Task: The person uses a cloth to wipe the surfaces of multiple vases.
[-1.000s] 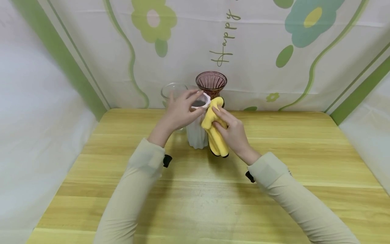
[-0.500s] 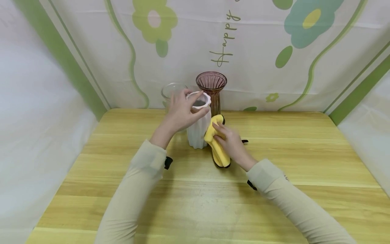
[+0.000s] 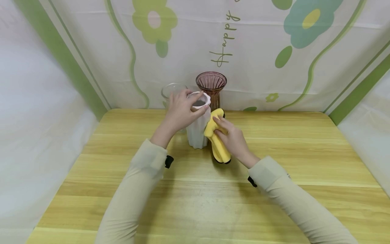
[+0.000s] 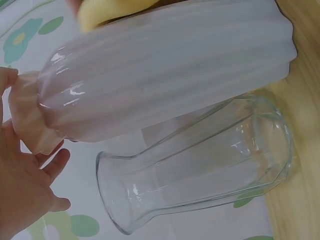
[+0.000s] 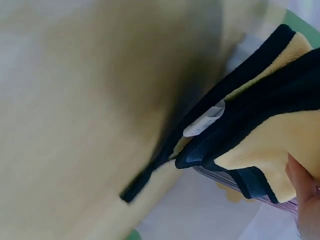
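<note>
A white fluted vase [image 3: 196, 134] stands upright near the back of the table. My left hand [image 3: 182, 110] grips it at the neck, thumb and fingers spread around the scalloped rim. In the left wrist view the smooth ribbed side of the vase [image 4: 165, 75] shows well. My right hand [image 3: 237, 139] pinches a folded yellow cloth [image 3: 220, 147] with black edging, which lies along the right side of the vase. From the right wrist, the cloth [image 5: 280, 140] shows its dark border, a white tag and a hanging loop.
A clear glass vase [image 4: 200, 170] stands just left of the white one, partly hidden by my left hand in the head view. Behind is a purple-to-amber glass vase [image 3: 211, 81]. A flower-printed curtain [image 3: 256, 61] backs the wooden table [image 3: 195, 203].
My right hand with the cloth has moved down along the white vase, then slightly back up. The left hand stays at the rim and the vase stands where it was.
</note>
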